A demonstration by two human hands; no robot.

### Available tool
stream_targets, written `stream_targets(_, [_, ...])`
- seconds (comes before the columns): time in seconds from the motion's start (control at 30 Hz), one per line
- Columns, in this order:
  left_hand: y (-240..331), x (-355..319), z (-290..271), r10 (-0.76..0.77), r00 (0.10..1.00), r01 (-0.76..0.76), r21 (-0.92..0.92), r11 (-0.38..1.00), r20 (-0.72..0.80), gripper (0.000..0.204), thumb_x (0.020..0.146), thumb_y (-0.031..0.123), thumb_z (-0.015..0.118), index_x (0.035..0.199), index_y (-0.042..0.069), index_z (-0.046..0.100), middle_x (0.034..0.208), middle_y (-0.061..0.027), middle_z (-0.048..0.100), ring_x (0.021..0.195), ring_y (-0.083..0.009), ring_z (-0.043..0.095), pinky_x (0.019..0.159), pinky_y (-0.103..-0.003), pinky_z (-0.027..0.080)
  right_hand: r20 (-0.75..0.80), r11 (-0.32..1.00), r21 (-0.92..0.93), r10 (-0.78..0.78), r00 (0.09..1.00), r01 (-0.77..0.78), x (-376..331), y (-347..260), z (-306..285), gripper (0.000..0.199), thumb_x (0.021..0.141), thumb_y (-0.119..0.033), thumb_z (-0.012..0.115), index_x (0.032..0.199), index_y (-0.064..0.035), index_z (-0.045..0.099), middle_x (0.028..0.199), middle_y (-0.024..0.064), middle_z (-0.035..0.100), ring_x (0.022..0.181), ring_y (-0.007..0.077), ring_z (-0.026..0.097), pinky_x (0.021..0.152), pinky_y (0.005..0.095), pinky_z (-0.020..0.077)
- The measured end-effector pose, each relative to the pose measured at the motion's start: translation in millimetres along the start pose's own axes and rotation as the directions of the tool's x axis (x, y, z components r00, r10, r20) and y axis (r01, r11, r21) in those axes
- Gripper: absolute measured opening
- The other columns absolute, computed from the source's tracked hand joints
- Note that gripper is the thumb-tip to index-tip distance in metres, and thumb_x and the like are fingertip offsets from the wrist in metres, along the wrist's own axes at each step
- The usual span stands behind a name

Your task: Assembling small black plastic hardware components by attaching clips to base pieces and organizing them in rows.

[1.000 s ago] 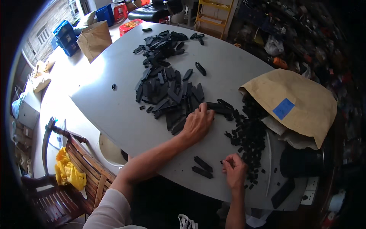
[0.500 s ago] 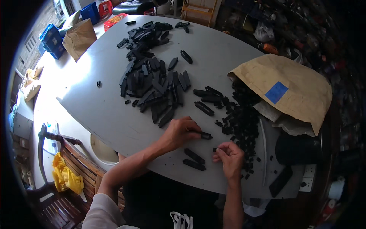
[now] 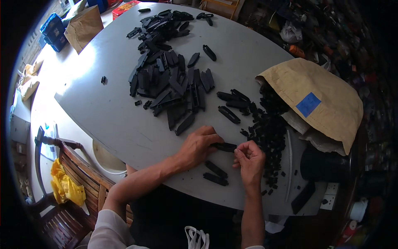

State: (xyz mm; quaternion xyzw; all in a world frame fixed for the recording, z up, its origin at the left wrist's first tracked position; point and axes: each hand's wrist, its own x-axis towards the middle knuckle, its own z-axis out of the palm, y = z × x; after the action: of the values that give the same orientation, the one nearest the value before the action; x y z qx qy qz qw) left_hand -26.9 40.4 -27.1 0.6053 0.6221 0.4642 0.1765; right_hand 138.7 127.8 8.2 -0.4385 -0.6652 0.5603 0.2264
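My left hand gripped a long black part by its left portion, over the tabletop, much nearer to the near edge than to the far edge. The right end came free of the fingers. I judge this hold was suitable: it should be firm, but not cover the end where I worked. Two other long parts lay just below, toward the near edge, so it was better to keep the left wrist from pushing them.

My right hand was closed in a pinch, thumb and fingers at the right end of the held part. Whether a small piece was between the fingertips, I could not tell. In my judgement this end called for light and straight pressure, without tilting the part. The heap of small black pieces lay just beside, toward the tabletop's right edge, so the right forearm had to avoid it.

Compared with half a second earlier, my left hand held the long part in nearly the same manner. The two loose parts stayed near the near edge. My right hand, which then pinched a small piece apart from the long part, had come to touch it.
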Motion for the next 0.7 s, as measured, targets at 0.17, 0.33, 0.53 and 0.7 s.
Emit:
stream_targets(0.17, [12,4,-12,-0.132,0.991,0.134,-0.060,0.989,0.034,0.027,0.072,0.000,0.068,0.098,0.004,0.066,0.093,-0.0139,0.059,0.087,-0.0325,0.059,0.072,-0.040,0.048,-0.008,0.994,0.095,-0.048,0.999,0.048,0,0,-3,0.005,0.088,0.000,0.059,0.084,-0.0035,0.058,0.069,0.0011,0.057,0.057,0.0059,0.054,0.050,0.0196,0.0486])
stream_targets(0.33, [-4,4,-9,-0.089,0.996,0.092,-0.148,0.985,0.027,0.026,0.073,-0.002,0.066,0.099,0.002,0.068,0.092,-0.0123,0.059,0.083,-0.0267,0.062,0.071,-0.035,0.050,-0.006,0.993,0.106,-0.059,0.998,0.059,1,1,-2,0.005,0.087,0.000,0.059,0.084,-0.0029,0.060,0.069,0.0012,0.058,0.057,0.0062,0.055,0.050,0.0199,0.0490])
stream_targets(0.53, [5,3,-7,-0.088,0.993,0.094,-0.071,0.993,0.080,0.022,0.073,0.005,0.070,0.094,0.003,0.068,0.094,-0.0113,0.057,0.083,-0.0327,0.061,0.072,-0.040,0.049,0.006,0.999,0.024,-0.026,1.000,0.026,5,4,8,0.004,0.086,0.001,0.061,0.084,-0.0021,0.061,0.069,0.0016,0.060,0.056,0.0062,0.055,0.048,0.0201,0.0488])
stream_targets(0.7, [6,3,-9,-0.140,0.987,0.135,0.076,0.988,0.074,0.022,0.069,0.008,0.074,0.089,0.005,0.066,0.092,-0.0102,0.057,0.082,-0.0323,0.061,0.068,-0.040,0.048,0.016,0.999,-0.053,0.012,1.000,-0.011,7,-2,11,0.004,0.084,0.002,0.063,0.085,-0.0010,0.063,0.069,0.0015,0.061,0.055,0.0052,0.055,0.045,0.0193,0.0469])
